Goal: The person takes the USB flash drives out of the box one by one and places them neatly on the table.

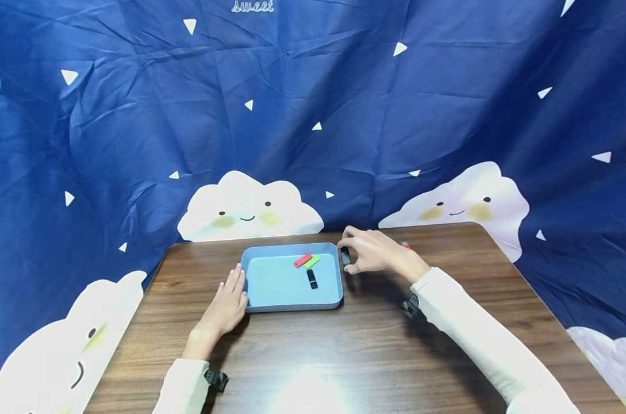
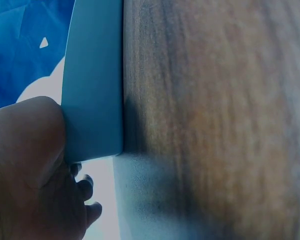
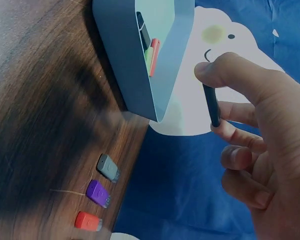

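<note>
My right hand (image 1: 372, 251) pinches a black USB flash drive (image 3: 211, 105) between thumb and fingertips, just off the right side of a light blue tray (image 1: 292, 308). In the right wrist view the drive is held up above the table, level with the tray's rim. My left hand (image 1: 225, 307) rests against the tray's left side with its fingers straight. Inside the tray, toward the right, a red flash drive (image 1: 303, 260) lies against a green one (image 1: 313, 263). Another black flash drive (image 1: 312, 279) lies nearer the front.
On the wooden table (image 1: 292, 351), right of the tray, a grey flash drive (image 3: 108, 167), a purple one (image 3: 97, 193) and a red one (image 3: 88, 221) lie in a row, mostly hidden by my right hand in the head view. A blue cloud-print curtain (image 1: 292, 115) hangs behind.
</note>
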A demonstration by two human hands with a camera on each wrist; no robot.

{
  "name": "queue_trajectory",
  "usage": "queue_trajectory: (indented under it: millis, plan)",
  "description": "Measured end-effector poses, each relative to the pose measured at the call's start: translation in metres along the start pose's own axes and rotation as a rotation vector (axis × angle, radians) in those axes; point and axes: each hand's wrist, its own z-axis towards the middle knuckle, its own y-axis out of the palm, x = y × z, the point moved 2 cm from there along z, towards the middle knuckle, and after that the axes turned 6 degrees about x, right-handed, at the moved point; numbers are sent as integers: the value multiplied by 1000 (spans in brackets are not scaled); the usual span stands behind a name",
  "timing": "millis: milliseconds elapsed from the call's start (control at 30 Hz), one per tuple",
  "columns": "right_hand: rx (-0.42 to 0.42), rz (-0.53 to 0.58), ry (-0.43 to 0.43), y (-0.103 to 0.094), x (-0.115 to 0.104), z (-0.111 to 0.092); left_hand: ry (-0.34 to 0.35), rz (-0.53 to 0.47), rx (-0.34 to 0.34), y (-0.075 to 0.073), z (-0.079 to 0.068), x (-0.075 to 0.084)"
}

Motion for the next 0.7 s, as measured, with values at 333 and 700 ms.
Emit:
queue_trajectory:
  millis: [333, 700]
  plan:
    - [30, -1, 25, -3, 8, -16, -2, -1, -2, -3, 0, 2]
    - [77, 13, 20, -8, 15, -32, 6, 3, 8, -1, 1, 1]
